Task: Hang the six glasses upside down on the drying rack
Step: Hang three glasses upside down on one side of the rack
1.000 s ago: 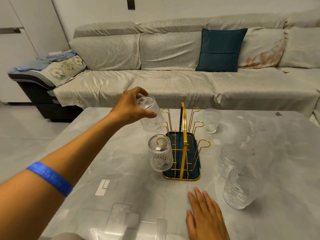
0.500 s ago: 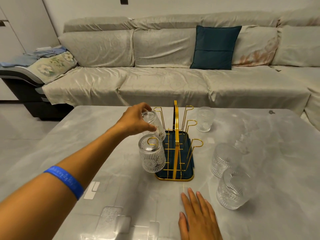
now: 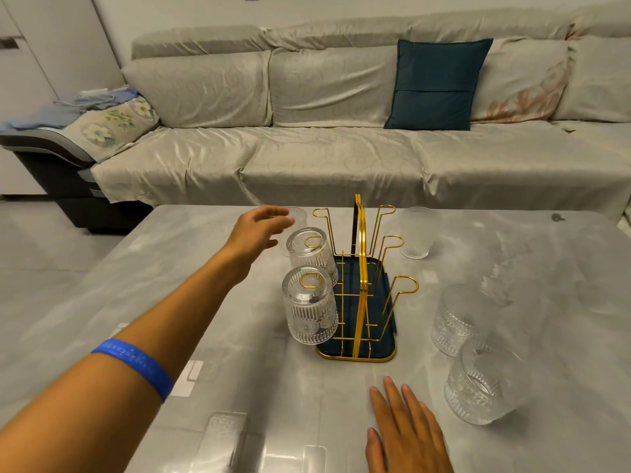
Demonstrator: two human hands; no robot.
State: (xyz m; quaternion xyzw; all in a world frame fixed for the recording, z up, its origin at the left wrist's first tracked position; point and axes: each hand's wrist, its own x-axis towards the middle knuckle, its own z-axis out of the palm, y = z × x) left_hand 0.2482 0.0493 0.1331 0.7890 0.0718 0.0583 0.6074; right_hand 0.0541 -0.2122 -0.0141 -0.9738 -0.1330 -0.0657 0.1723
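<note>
Gold wire forms the drying rack point(image 3: 358, 288), which stands on a dark blue tray point(image 3: 386, 353) on the grey marbled surface point(image 3: 170, 285). Two ribbed glasses hang upside down on its left pegs: the near glass point(image 3: 310, 307) and the one behind it point(image 3: 311, 254). The three right pegs and the far left peg are bare. A third glass point(image 3: 296, 216) stands partly hidden behind the left hand point(image 3: 257, 230), whose grip is open, fingers spread beside it and holding nothing. The right hand point(image 3: 406, 435) lies flat and open on the surface. Three more glasses stand upright and look empty, right of the rack: far point(image 3: 416, 232), middle point(image 3: 456, 319) and nearest point(image 3: 485, 380). Small print on the blue wristband point(image 3: 136, 365) is too fine to read.
</note>
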